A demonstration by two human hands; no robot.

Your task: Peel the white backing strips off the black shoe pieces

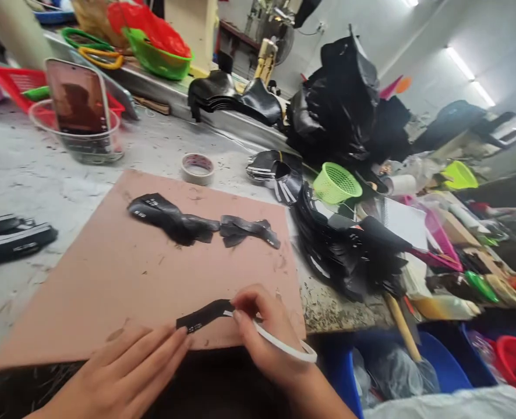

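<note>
This place looks like a small workshop for shoes or leather goods. Far beyond the person's fingers (240, 308), a sewing machine (264, 61) stands behind a metal rail. Just ahead of the fingers, black cut pieces (197, 224) lie on a brown work board (109, 279). To the right of the fingers, a stack of black pieces (340, 250) and plastic baskets (336, 183) crowd the stained table (26, 169). Long tube lights (467, 73) hang above.

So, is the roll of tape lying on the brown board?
No, the roll of tape lies on the grey table, just beyond the far edge of the brown board.
</note>
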